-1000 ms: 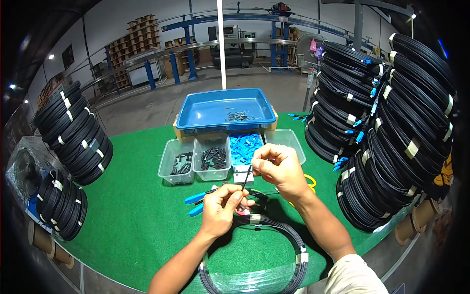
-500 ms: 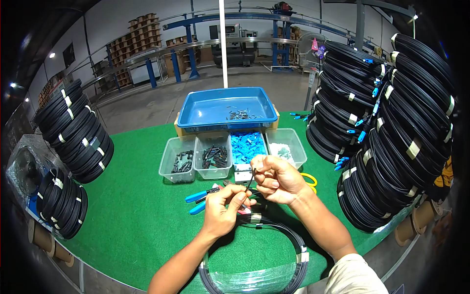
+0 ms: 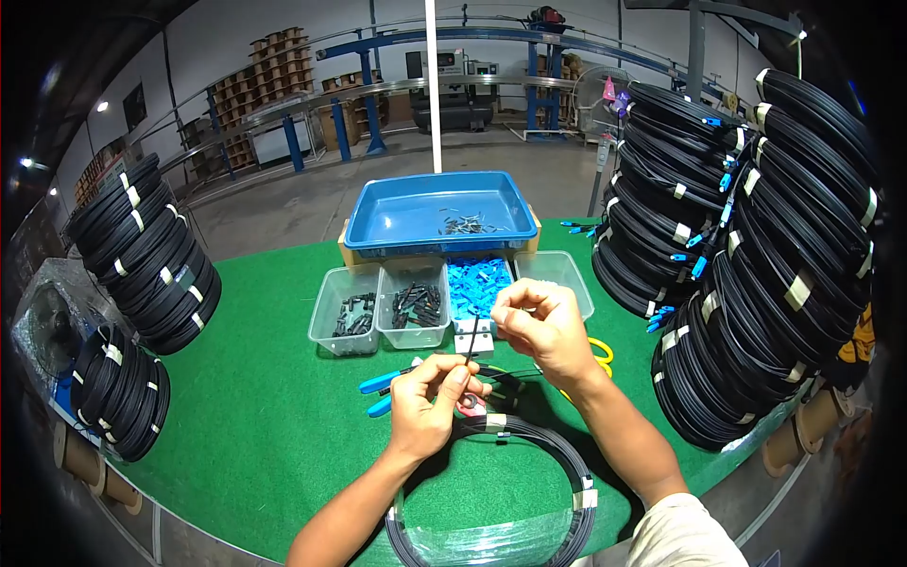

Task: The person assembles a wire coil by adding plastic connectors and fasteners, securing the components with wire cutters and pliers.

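Note:
My left hand [image 3: 427,406] pinches a thin black cable end [image 3: 470,352] just above the green mat. My right hand [image 3: 540,326] grips the same cable's tip higher up, fingers closed around it near the clear bins. The cable runs down to a black cable coil [image 3: 529,472] taped with white bands, lying on the mat in front of me. Blue-handled pliers [image 3: 383,383] rest on the mat just left of my left hand.
Clear bins [image 3: 345,321] of black parts and blue connectors [image 3: 472,283] sit ahead, a blue tray [image 3: 436,217] behind them. Tall stacks of black coils stand at the right [image 3: 756,255] and left [image 3: 146,255]. Yellow-handled scissors [image 3: 597,352] lie right of my hand.
My right hand dropped toward the left hand, then lifted again, stretching the cable end upright between both hands. The left hand stayed nearly still.

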`<state>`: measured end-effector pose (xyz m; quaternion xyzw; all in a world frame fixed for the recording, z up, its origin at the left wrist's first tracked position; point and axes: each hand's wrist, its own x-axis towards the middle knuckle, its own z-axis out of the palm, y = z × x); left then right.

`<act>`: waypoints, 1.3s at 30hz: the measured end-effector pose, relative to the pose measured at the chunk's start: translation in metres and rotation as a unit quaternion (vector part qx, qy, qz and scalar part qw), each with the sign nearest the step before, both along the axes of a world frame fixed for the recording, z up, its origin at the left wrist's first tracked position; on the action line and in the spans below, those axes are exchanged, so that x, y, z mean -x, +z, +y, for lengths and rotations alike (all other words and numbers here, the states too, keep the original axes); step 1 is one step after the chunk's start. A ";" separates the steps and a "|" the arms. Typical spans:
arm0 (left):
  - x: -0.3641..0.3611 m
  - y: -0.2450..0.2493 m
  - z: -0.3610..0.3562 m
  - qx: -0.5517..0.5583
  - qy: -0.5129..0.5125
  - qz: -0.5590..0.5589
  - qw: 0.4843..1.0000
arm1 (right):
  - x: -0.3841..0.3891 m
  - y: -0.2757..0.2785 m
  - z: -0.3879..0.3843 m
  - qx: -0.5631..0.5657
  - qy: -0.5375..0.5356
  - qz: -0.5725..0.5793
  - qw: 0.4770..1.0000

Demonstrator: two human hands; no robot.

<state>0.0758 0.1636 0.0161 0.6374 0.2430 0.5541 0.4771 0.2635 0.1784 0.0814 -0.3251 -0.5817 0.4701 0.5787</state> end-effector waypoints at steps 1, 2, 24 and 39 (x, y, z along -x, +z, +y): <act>0.000 -0.001 0.001 0.011 0.003 -0.005 1.000 | 0.000 0.000 0.002 -0.038 -0.043 -0.019 0.998; -0.001 -0.002 0.002 0.023 0.004 -0.010 1.000 | 0.001 0.002 0.005 -0.039 -0.042 -0.021 0.998; 0.007 0.007 0.008 -0.260 0.325 0.207 0.885 | -0.022 -0.004 0.107 0.077 0.109 -0.086 0.987; 0.010 -0.003 -0.005 -0.481 0.361 0.401 0.690 | -0.006 -0.017 0.039 0.051 -0.065 0.084 0.993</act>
